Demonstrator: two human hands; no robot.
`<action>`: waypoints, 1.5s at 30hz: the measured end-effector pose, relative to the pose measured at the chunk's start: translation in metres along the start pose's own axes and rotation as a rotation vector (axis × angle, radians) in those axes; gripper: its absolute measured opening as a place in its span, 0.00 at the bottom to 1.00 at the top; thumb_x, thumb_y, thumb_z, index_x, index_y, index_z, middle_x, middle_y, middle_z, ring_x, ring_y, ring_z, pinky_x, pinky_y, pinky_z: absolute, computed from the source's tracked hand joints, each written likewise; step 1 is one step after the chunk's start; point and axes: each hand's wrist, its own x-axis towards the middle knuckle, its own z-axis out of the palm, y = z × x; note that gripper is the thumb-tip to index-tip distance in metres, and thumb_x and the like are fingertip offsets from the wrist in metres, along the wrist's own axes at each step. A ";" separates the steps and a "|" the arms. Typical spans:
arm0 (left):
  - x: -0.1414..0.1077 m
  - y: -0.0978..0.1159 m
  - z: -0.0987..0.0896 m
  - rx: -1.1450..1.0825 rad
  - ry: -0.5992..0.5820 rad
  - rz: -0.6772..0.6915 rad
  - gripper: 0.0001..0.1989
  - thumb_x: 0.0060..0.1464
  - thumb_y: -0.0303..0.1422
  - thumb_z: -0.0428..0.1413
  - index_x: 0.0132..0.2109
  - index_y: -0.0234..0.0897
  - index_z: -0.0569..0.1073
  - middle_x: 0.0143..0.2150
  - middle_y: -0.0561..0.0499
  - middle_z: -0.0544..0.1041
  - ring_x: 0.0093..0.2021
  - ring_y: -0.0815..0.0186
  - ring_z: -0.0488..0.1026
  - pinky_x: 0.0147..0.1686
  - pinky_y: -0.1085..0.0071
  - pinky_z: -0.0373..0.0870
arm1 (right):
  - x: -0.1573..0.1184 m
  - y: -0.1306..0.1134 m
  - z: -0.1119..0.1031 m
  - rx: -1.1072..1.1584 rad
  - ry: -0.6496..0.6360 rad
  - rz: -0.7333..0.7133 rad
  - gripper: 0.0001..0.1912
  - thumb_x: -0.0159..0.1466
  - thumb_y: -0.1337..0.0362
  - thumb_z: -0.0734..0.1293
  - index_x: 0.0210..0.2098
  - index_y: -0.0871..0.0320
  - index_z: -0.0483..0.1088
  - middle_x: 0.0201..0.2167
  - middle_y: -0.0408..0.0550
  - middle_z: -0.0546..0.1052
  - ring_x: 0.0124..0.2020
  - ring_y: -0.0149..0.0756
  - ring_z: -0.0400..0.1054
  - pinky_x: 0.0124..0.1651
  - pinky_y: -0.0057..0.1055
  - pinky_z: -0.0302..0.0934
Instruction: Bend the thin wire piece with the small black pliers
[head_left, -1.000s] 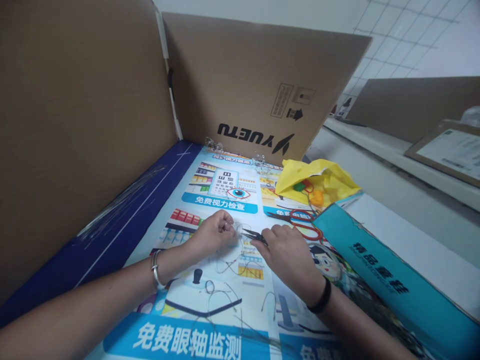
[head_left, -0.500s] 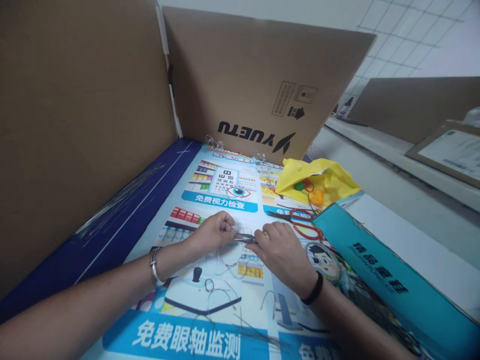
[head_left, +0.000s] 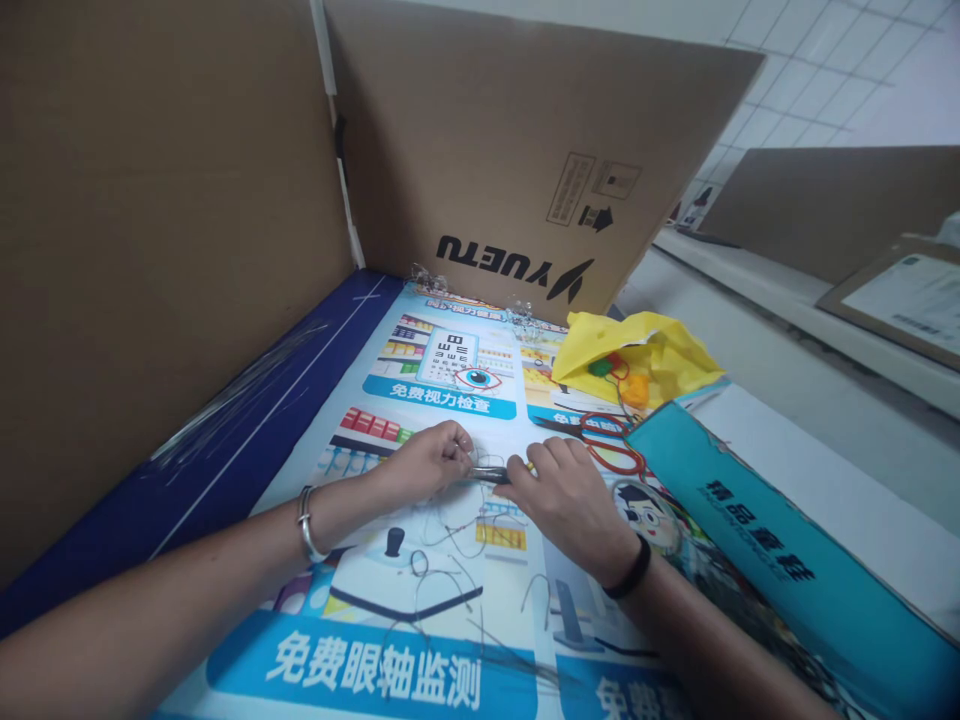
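Note:
My right hand (head_left: 562, 500) is closed around the handles of a pair of pliers (head_left: 489, 475), whose jaws point left. The jaws reach to the fingertips of my left hand (head_left: 431, 465), which pinch a thin wire at the plier tips; much of that wire is hidden by the fingers. Several loose bent wires (head_left: 442, 580) lie on the printed poster (head_left: 360, 480) below my hands. Red-handled scissors (head_left: 611, 445) lie just beyond my right hand.
A yellow bag (head_left: 675, 350) with coloured thread and a teal box (head_left: 750, 540) stand at the right. Straight wires (head_left: 240, 390) lie along the left side. Wire tangles (head_left: 521, 318) sit by the cardboard wall (head_left: 510, 140) at the back.
The wire loop seen below my hands is less distinct now. Both hands keep nearly the same place, and the view has shifted slightly.

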 end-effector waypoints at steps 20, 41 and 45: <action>0.005 -0.001 -0.008 0.143 -0.076 -0.039 0.08 0.43 0.28 0.53 0.34 0.36 0.63 0.21 0.59 0.65 0.18 0.75 0.57 0.19 0.76 0.51 | -0.006 -0.005 0.017 0.077 0.001 -0.022 0.14 0.63 0.53 0.59 0.28 0.57 0.65 0.25 0.47 0.68 0.30 0.37 0.59 0.32 0.34 0.42; 0.003 -0.004 -0.006 0.028 -0.075 -0.078 0.10 0.43 0.29 0.55 0.35 0.36 0.64 0.20 0.60 0.63 0.16 0.77 0.55 0.17 0.77 0.49 | -0.006 -0.003 0.009 0.190 -0.150 0.022 0.13 0.63 0.54 0.60 0.30 0.56 0.67 0.27 0.46 0.71 0.31 0.36 0.63 0.33 0.31 0.46; 0.005 -0.005 -0.007 0.052 -0.094 -0.075 0.10 0.43 0.28 0.54 0.35 0.36 0.63 0.20 0.60 0.63 0.16 0.77 0.55 0.16 0.78 0.50 | -0.005 -0.005 0.008 0.120 -0.112 -0.020 0.12 0.61 0.55 0.62 0.30 0.57 0.66 0.27 0.47 0.69 0.31 0.38 0.61 0.33 0.33 0.43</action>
